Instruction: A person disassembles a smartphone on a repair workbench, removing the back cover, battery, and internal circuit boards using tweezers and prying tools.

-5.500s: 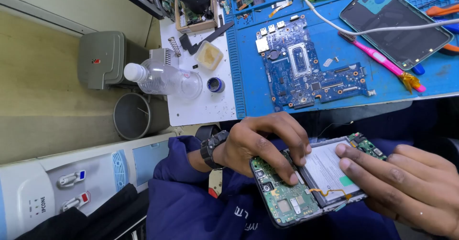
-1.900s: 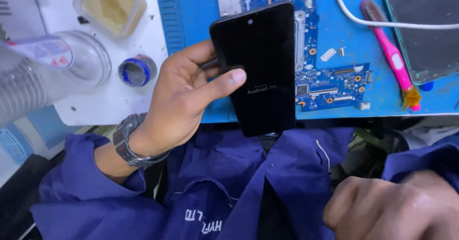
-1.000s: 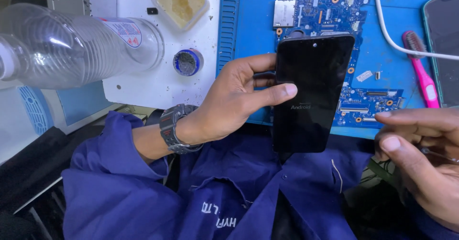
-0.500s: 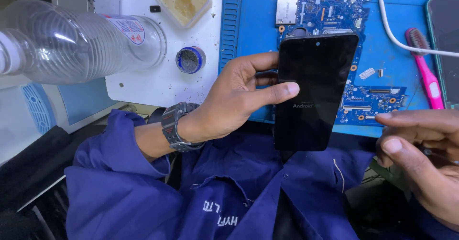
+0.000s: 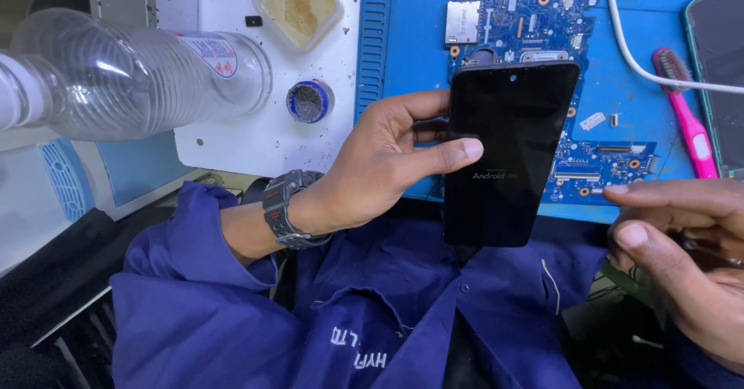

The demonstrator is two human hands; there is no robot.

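Note:
My left hand (image 5: 380, 168) grips a black smartphone (image 5: 508, 164) by its left edge, thumb across the lower screen. The phone stands upright with its dark screen toward me, showing a small faint logo. It hovers over the front edge of a blue work mat (image 5: 403, 56), in front of a bare blue circuit board (image 5: 527, 17). A dark wristwatch (image 5: 283, 207) sits on my left wrist. My right hand (image 5: 682, 265) rests low at the right, fingers loosely bent and pointing left, apart from the phone. Whether anything lies under its fingers is unclear.
A clear plastic bottle (image 5: 132, 79) lies on its side at the left. On a white board (image 5: 256, 125) sit a square dish of yellowish paste (image 5: 298, 5) and a small blue round tin (image 5: 310, 101). A pink toothbrush (image 5: 686, 118), a white cable (image 5: 643, 67) and a second device (image 5: 721, 71) lie at the right.
Both hands worked on the phone's open back before. Now my left hand alone holds it screen up. Over the last second it has barely moved, and my right hand stays low at the right.

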